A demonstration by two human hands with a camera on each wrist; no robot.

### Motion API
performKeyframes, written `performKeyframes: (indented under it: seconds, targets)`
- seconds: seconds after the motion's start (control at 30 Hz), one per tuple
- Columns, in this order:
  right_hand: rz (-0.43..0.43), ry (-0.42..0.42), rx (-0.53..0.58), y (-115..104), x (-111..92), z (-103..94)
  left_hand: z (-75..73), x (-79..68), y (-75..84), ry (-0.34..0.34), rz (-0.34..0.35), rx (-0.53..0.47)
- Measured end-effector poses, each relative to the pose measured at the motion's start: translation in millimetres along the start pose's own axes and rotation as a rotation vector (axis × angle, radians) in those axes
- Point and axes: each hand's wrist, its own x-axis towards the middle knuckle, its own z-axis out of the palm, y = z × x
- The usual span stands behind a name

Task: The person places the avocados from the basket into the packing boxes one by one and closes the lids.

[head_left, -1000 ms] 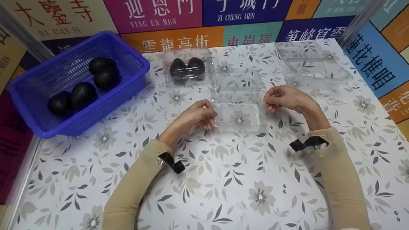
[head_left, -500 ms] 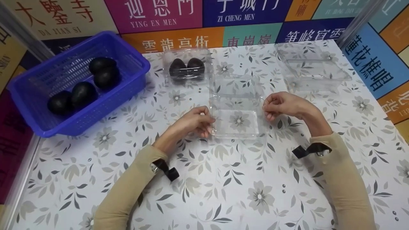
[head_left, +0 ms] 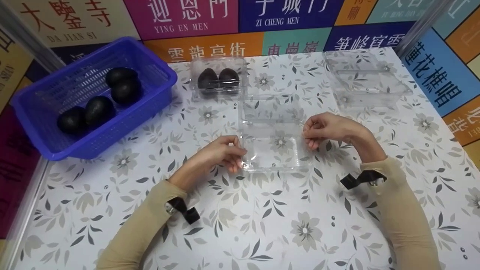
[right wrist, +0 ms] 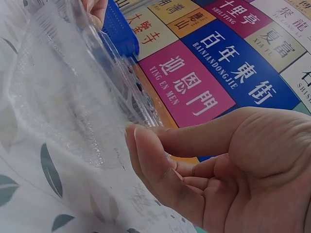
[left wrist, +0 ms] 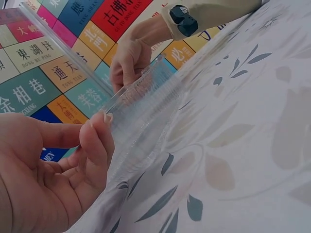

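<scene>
A clear plastic clamshell box [head_left: 275, 150] lies opened out between my hands in the head view, its lid half toward the back. My left hand [head_left: 227, 153] pinches the rim at its left side, thumb against fingertips. Across from it, my right hand [head_left: 326, 129] pinches the right rim. In the left wrist view the thumb and fingers of the left hand [left wrist: 63, 165] meet at the box's edge [left wrist: 146, 92]. The right wrist view has the right hand [right wrist: 204, 165] gripping the opposite edge. Nothing lies inside this box.
Behind it to the left, another clear box [head_left: 240, 67] holds two dark egg-shaped items [head_left: 218, 79]. At far left stands a blue plastic basket [head_left: 161, 88] with several black oval ones [head_left: 99, 110]. More clear boxes [head_left: 371, 80] sit back right on the flowered tablecloth [head_left: 262, 232].
Both hands have drawn the opened box toward me and slightly left. The basket, the filled box and the boxes at back right stay where they were.
</scene>
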Motion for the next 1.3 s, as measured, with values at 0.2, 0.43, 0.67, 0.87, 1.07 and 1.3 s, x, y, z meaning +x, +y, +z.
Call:
performKeyframes:
  seconds: [0.2, 0.43, 0.67, 0.87, 1.07, 1.3]
  targets:
    - [-0.026, -0.033, 0.019, -2, 6, 9.0, -6.1, -12.7, -5.3, -0.008, -0.003, -0.013]
    - [-0.062, -0.044, 0.055, -4, 16, 19.3, -15.5, -24.4, -9.5, 0.012, -0.019, -0.045]
    - [-0.079, -0.046, 0.136, -8, 27, 30.3, -28.1, -32.4, -12.6, 0.005, 0.002, -0.039]
    - [-0.112, -0.051, 0.191, -13, 39, 35.7, -38.5, -41.2, -12.7, 0.0, -0.015, -0.042]
    - [-0.131, -0.078, 0.232, -13, 46, 36.5, -44.1, -46.7, -11.0, -0.021, -0.032, -0.035]
    - [-0.143, -0.081, 0.263, -8, 46, 36.7, -47.2, -48.6, -6.3, -0.027, -0.021, 0.039]
